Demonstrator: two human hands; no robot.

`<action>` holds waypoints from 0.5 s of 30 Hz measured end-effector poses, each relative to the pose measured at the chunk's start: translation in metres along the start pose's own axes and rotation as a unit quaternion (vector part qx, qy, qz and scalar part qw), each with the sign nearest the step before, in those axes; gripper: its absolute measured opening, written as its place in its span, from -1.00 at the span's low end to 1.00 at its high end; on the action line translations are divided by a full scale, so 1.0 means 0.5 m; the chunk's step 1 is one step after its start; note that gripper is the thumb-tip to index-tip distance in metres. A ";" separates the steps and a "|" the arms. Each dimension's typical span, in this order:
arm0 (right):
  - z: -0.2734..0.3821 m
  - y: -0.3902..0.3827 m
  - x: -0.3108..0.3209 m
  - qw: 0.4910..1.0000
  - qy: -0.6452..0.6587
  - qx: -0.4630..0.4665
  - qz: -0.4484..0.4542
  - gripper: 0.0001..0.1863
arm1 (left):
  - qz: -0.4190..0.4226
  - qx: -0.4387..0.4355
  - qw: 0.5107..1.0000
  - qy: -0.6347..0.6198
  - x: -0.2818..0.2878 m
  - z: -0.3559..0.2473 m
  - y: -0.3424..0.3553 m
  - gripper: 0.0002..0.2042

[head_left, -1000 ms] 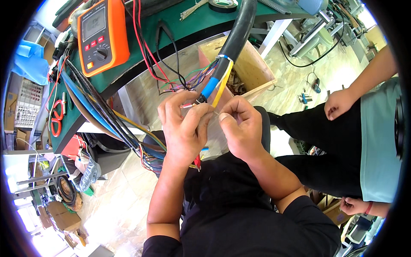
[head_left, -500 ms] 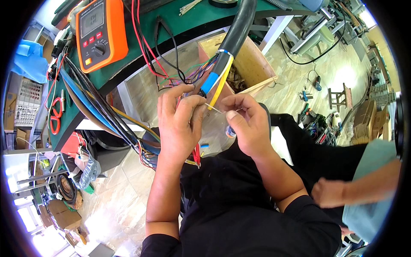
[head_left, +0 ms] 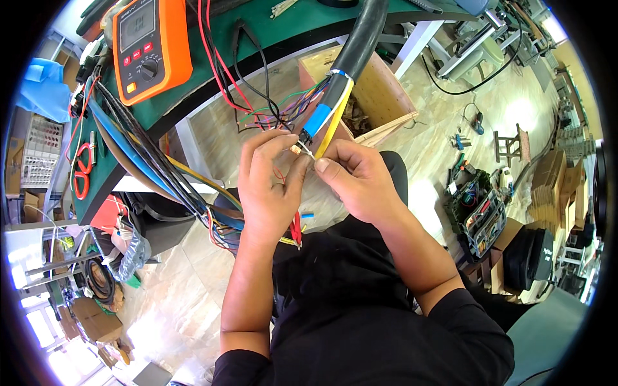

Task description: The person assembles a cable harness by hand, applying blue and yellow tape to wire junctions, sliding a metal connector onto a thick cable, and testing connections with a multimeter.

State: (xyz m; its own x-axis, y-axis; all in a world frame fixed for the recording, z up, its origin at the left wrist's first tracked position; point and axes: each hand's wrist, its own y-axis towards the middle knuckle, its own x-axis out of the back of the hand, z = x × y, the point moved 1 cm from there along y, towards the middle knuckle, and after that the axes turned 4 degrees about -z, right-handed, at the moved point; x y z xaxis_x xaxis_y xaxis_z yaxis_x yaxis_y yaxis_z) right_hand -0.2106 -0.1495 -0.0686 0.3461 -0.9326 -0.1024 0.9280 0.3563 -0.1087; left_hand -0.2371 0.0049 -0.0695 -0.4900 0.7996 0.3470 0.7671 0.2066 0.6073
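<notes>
Fingers point(head_left: 349, 153) of your right hand point(head_left: 364, 186) pinch one white wire point(head_left: 308, 150) by one black cable's point(head_left: 362, 45) blue-wrapped end, your left hand point(head_left: 267, 183) curled beside, its grip unclear, in open room past the curved green surface point(head_left: 290, 40), near one wooden box point(head_left: 387, 90) holding brown scraps point(head_left: 355, 121).

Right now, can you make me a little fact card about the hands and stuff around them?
Left hand: fingertips at a thin white wire; grip unclear
Right hand: seems to pinch that wire
Beyond hands: thick black cable, open wooden box
Green table: orange meter, red-handled scissors
</notes>
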 end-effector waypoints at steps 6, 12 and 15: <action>-0.014 0.002 0.010 1.000 -0.021 0.008 0.019 -0.81 | 0.006 0.084 0.994 -0.074 0.003 0.015 -0.013 -0.64; -0.011 -0.001 0.014 1.000 0.002 0.002 0.027 -0.82 | -0.024 0.115 0.986 -0.121 0.000 0.029 -0.023 -0.64; -0.011 0.000 0.012 1.000 -0.008 0.007 0.026 -0.82 | -0.043 0.225 0.944 -0.237 -0.002 0.002 -0.021 -0.69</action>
State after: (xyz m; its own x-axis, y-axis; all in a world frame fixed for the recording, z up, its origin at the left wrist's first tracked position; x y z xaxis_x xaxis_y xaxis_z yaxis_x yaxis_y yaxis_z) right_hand -0.2091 -0.1550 -0.0745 0.3961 -0.9136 -0.0923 0.9106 0.4037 -0.0888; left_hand -0.2442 0.0027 -0.0770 -0.3993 0.9097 -0.1137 0.8836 0.4150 0.2168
